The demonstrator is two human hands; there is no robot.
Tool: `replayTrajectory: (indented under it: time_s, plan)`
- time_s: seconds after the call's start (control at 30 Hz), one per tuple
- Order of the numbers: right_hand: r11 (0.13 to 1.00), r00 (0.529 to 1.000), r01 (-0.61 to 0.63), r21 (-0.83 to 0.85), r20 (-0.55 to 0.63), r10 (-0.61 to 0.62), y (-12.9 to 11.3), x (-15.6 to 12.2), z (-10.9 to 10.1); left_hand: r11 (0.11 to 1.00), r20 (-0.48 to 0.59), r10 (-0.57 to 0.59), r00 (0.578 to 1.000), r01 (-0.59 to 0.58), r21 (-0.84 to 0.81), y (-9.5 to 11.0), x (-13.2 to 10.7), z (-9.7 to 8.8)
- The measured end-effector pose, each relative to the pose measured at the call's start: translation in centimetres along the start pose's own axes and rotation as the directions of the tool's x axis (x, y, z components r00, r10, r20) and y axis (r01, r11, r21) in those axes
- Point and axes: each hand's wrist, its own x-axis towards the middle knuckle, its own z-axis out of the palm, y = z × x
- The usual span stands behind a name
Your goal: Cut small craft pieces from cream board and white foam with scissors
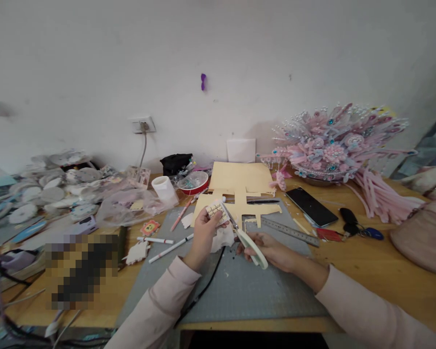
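Observation:
Between the fingers of my left hand (204, 233) is a small white piece of paper (215, 211) with a dark printed pattern. My right hand (271, 249) grips scissors (252, 246) with pale green handles. The blades point up and left and meet the right edge of the patterned paper; whether they are parted I cannot tell. Below the blades a white paper scrap (223, 238) lies on the grey cutting mat (240, 295). Beyond my hands lies cream-coloured card (242, 178) with pieces cut out of it.
A steel ruler (290, 230), a black phone (311, 207) and keys (350, 225) are to the right. At the back right stands a pink beaded headdress (334, 145). White-capped pens (170, 248), a paper roll (164, 190) and a red-rimmed bowl (193, 182) are left of centre. A black cable (207, 286) crosses the mat.

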Motion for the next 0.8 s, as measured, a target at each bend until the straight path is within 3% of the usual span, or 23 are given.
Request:
replayTrajectory:
  time_s: [0.8]
  plan:
    - [0.998, 1.0, -0.007, -0.055, 0.02, 0.009, 0.35, 0.34, -0.26, 1.0, 0.014, 0.004, 1.0, -0.005, 0.028, -0.37, 0.15, -0.04]
